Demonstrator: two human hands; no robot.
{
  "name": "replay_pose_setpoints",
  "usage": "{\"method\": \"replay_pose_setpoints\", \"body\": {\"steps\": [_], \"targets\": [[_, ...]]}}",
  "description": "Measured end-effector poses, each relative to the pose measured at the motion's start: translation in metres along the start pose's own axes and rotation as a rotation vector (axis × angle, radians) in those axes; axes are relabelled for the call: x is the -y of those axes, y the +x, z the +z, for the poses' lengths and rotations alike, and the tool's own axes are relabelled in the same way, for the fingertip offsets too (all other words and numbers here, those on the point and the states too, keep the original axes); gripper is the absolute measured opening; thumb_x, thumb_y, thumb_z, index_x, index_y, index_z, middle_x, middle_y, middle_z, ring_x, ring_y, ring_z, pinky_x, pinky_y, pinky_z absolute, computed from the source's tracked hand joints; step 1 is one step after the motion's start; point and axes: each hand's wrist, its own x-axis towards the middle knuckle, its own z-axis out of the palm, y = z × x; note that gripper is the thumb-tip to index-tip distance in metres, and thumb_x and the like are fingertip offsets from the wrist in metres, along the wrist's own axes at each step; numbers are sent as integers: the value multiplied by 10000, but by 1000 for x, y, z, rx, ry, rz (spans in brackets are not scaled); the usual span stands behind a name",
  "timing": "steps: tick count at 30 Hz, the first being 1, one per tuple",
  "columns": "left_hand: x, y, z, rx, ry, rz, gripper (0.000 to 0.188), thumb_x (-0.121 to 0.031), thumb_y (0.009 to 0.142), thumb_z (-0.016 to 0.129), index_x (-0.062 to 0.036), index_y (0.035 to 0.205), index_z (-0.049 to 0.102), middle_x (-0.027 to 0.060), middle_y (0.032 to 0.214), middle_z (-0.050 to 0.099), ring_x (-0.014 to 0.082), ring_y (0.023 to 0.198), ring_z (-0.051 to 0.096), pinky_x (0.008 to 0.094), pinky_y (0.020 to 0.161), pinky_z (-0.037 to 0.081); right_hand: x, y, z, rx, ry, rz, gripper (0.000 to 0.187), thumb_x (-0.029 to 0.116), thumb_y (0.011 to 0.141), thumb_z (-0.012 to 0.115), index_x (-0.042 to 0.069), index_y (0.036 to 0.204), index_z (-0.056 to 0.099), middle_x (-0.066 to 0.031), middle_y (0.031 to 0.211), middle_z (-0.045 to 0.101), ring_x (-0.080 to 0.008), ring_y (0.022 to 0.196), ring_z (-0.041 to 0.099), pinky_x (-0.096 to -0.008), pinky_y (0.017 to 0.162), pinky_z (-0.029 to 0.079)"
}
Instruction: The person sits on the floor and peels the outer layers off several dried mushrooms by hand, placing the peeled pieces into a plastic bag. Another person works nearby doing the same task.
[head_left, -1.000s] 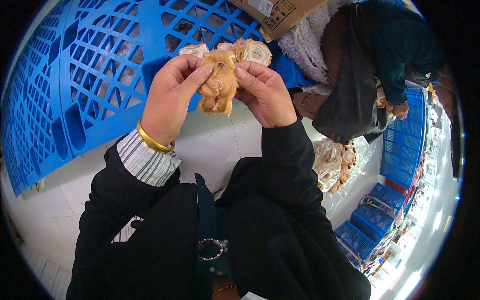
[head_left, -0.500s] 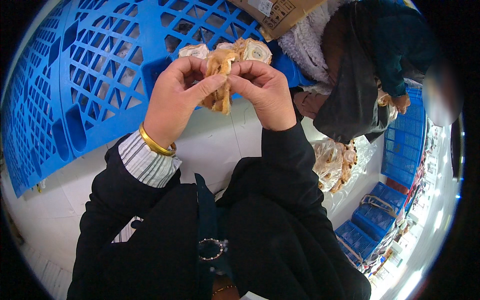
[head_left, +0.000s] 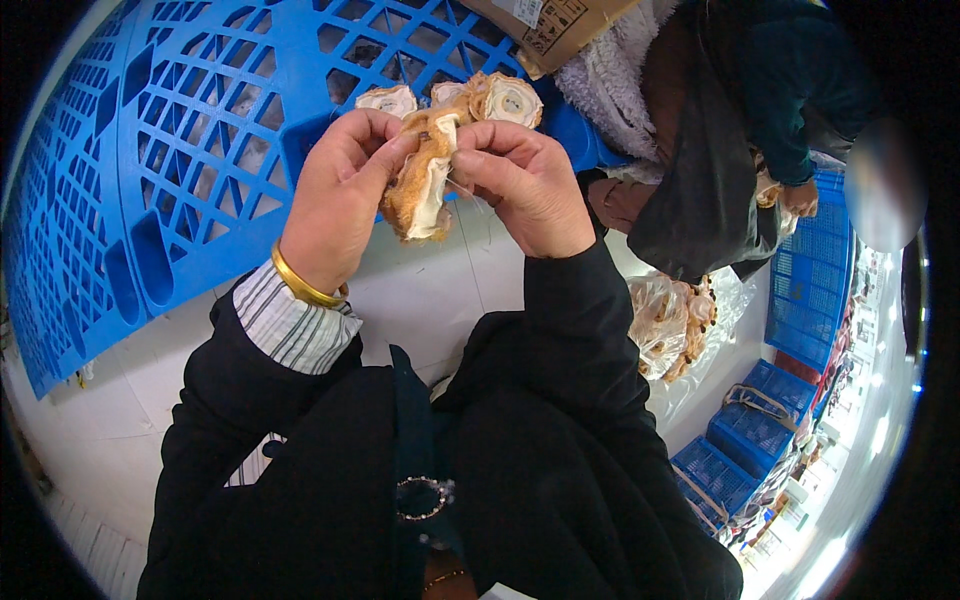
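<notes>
Pinching plush (head_left: 425, 185) in left hand (head_left: 335, 200), just near of pallet (head_left: 295, 60); long axis near-far, to right of left fingertips. Right hand (head_left: 525, 190) at far right edge; whether gripping, cannot tell.

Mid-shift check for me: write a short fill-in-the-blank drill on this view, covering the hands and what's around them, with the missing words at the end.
1. The left hand pinches the tan plush piece with its fingers and ____.
2. The gold-coloured bangle is on the ____ wrist.
3. The right hand comes out of a ____ sleeve.
4. The lattice-topped pallet is ____ in colour.

Missing words: thumb; left; black; blue.
</notes>
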Motion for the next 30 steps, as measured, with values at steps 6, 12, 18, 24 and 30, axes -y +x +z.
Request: {"method": "replay_pose_setpoints", "body": {"steps": [6,12,18,24,30], "targets": [[-11,-6,8,-30,98,157,142,-122,873,605,-42,940,509,20,862,528,78,778,522,205,684,453,-2,1,-1,-51,-18,-42,156,98,822,645,-16,924,620,-39,847,622,-97,748,577,-227,708,479],[-2,-4,0,66,317,194,140,-146,863,613,-39,931,552,14,870,541,77,766,509,209,688,448,0,-1,6,-124,-175,-81,156,89,816,654,-16,926,619,-29,833,618,-86,731,570,-216,672,479],[0,-3,-7,116,-41,-69,162,-141,904,544,-25,1017,539,34,956,559,109,862,545,242,784,455,1,-1,4,-72,-199,-53,196,113,804,667,-8,949,617,-38,852,615,-104,751,575,-236,723,478],[0,-2,-4,116,-309,-162,162,-125,890,569,-11,1005,564,27,910,566,101,834,548,238,755,455,0,0,-1,-41,-98,-49,144,102,813,649,-13,893,615,-27,805,609,-85,716,567,-209,665,470],[3,-5,-3,40,-133,-25,139,-109,850,628,-25,959,607,22,860,588,87,768,553,219,702,458,2,-2,9,-55,-213,-84,136,80,796,660,-9,883,604,-19,790,603,-81,702,566,-210,655,476]]}}
